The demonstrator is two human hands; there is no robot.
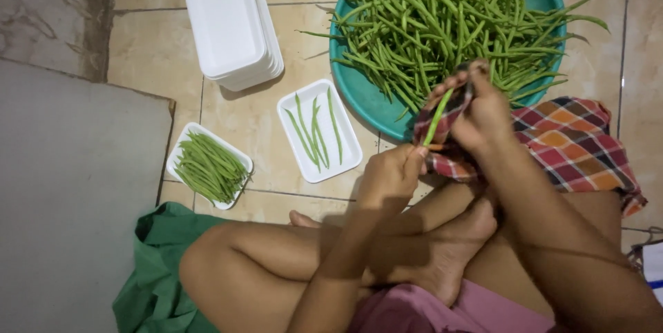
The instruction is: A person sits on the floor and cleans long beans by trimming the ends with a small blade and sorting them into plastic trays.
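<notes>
Left hand [390, 174] pinches the green bean [438, 117] by its lower end; right hand [480, 108] wraps checked cloth [573, 143] round it, at 5 o'clock of the teal basin [359, 91].

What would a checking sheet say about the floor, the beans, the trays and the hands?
Surface: beige tiled floor, grey mat at one side.
Job's things: single green bean held between both hands, wrapped in checked cloth; teal basin heaped with beans; filled tray; tray with few beans.
Clutter: stack of empty white trays; green cloth.
Hands: left hand grips bean's lower end; right hand holds cloth around it.
Cables: nothing seen.
Surroundings: person sits cross-legged, bare feet.
</notes>
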